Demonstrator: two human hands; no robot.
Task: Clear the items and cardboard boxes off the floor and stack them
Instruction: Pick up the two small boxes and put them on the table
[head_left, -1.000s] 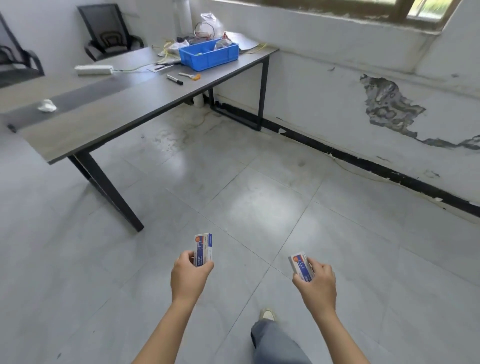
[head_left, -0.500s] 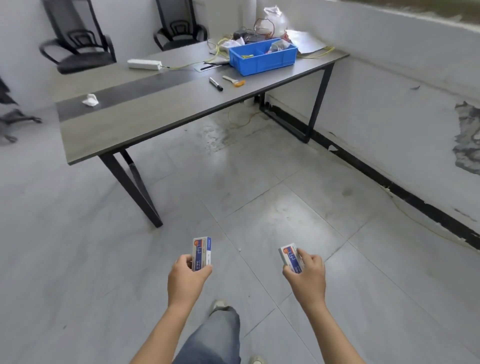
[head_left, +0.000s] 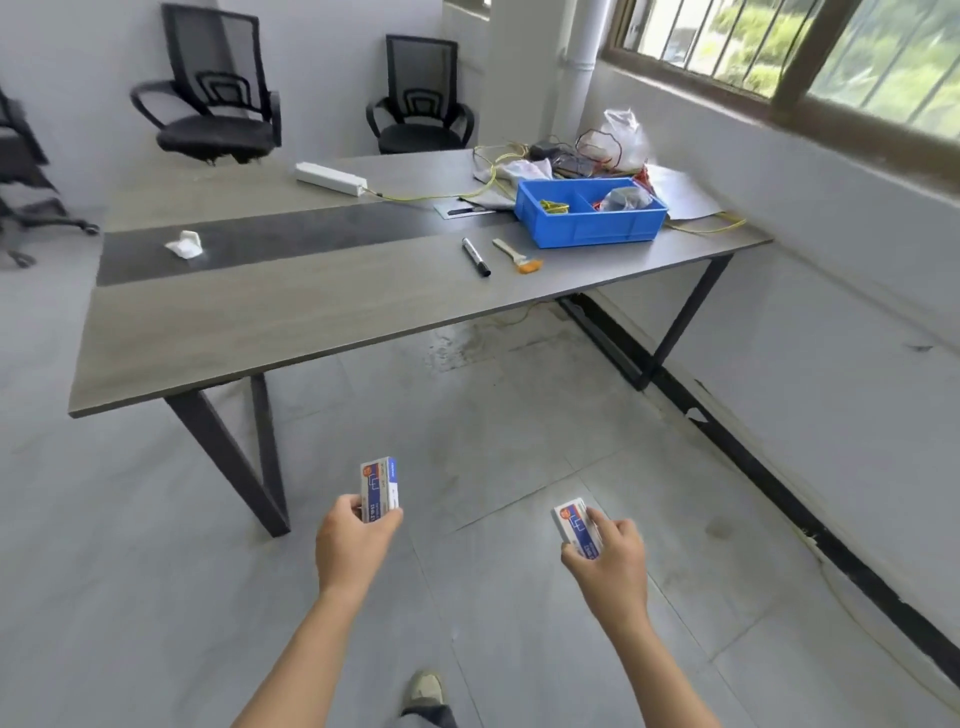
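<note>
My left hand (head_left: 353, 545) grips a small white, blue and orange box (head_left: 380, 483), held upright above the floor. A second box of the same kind (head_left: 573, 524) sits tilted in the fingers of my right hand (head_left: 610, 564). Both hands are at waist height in front of me, about a forearm's length apart. The grey wooden table (head_left: 291, 317) stands ahead, its near edge a short way beyond the boxes.
On the table lie a blue bin (head_left: 589, 212) with wires, a black marker (head_left: 476, 256), a small brush (head_left: 517, 256), a white power strip (head_left: 331, 179) and a crumpled tissue (head_left: 185, 244). Two black office chairs (head_left: 218, 88) stand behind it. A wall with a window runs along the right.
The view has swung left and up and I have stepped closer to the table. Both hands keep hold of their boxes in about the same pose.
</note>
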